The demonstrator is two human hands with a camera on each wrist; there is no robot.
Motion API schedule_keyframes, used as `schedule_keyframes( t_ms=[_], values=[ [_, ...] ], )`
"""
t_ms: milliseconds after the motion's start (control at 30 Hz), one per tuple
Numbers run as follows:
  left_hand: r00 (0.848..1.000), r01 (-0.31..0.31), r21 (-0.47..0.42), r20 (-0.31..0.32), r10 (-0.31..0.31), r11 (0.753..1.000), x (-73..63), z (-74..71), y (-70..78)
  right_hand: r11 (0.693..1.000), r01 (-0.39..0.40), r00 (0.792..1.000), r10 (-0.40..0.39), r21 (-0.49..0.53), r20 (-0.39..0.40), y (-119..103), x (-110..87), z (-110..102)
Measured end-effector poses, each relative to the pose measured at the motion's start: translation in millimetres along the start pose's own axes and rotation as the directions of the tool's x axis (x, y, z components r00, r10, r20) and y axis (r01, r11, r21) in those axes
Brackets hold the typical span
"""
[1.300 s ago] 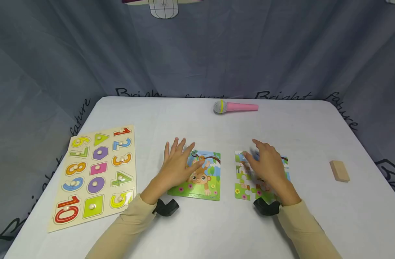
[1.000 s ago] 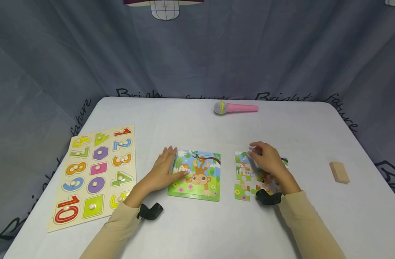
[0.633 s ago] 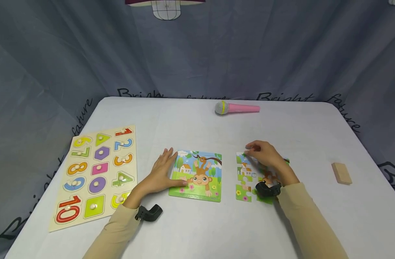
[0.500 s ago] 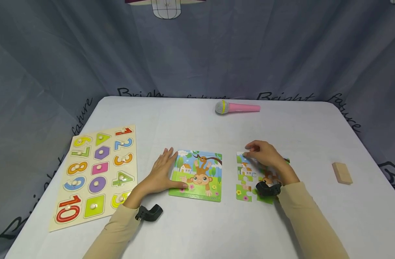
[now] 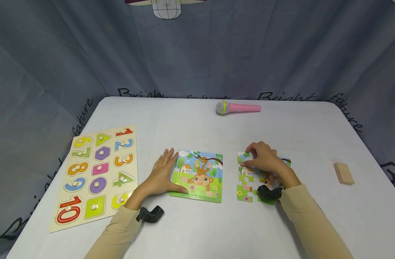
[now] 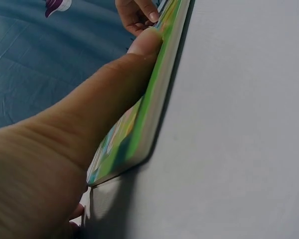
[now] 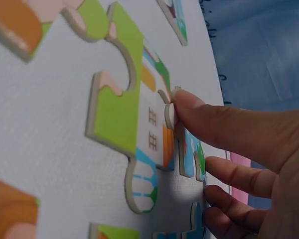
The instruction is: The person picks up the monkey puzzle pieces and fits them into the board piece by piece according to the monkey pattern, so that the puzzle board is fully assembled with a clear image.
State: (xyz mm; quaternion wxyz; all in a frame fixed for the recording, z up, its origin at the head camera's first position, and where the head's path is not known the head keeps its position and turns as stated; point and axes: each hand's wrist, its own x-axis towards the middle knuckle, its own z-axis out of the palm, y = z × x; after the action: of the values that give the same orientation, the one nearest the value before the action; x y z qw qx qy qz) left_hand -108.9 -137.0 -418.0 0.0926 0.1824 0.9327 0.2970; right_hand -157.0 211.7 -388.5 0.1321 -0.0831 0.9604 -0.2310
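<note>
My left hand (image 5: 161, 178) lies at the left side of a square monkey puzzle board (image 5: 202, 180), fingers spread past its edge. Its straight thumb rests on the board's rim in the left wrist view. My right hand (image 5: 265, 158) is over several loose monkey puzzle pieces to the right. Its thumb and index finger pinch the far-left corner piece (image 7: 188, 157) across its edges. Nearer lies the house piece (image 7: 152, 109), right by the thumb. The flower corner piece (image 5: 244, 194) sits below it. The right hand and wrist hide some pieces.
A number-and-shape peg board (image 5: 98, 180) lies at the left of the white table (image 5: 210, 233). A pink toy microphone (image 5: 239, 108) lies near the far edge, and a wooden block (image 5: 344, 173) at the right. A grey curtain (image 5: 216, 54) hangs behind.
The left hand slid left off the middle of the board to its left side, then stayed. The right hand moved to the far-left corner piece, its thumb and index parting around it.
</note>
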Motion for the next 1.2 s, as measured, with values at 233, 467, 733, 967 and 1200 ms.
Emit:
schedule_keyframes(
  t_ms=[233, 467, 733, 967, 1200],
  values=[
    [1.0, 0.009, 0.003, 0.002, -0.009, 1.0, -0.7, 0.5, 0.3, 1.0, -0.001, 1.0, 0.002, 0.004, -0.029, -4.0, -1.8, 2.1],
    [1.0, 0.013, 0.0, 0.003, -0.013, 1.0, -1.5, 1.3, -0.3, 0.998, 0.01, 0.998, -0.007, 0.066, -0.056, -5.0, -5.0, 2.1],
    [1.0, 0.002, 0.005, -0.008, -0.002, 1.0, -0.6, 1.5, -1.0, 0.989, 0.005, 0.992, 0.013, 0.147, -0.124, -3.0, -6.3, -3.4],
    [1.0, 0.002, 0.002, -0.007, -0.002, 1.0, 0.2, 1.5, -1.4, 0.946, -0.02, 0.993, 0.055, 0.323, -0.1, -1.3, -4.7, -4.9],
    [1.0, 0.003, 0.007, -0.005, -0.003, 1.0, 0.2, 1.4, -0.8, 0.865, -0.021, 0.998, 0.047, 0.501, -0.038, -9.6, 3.6, 7.6]
  ],
)
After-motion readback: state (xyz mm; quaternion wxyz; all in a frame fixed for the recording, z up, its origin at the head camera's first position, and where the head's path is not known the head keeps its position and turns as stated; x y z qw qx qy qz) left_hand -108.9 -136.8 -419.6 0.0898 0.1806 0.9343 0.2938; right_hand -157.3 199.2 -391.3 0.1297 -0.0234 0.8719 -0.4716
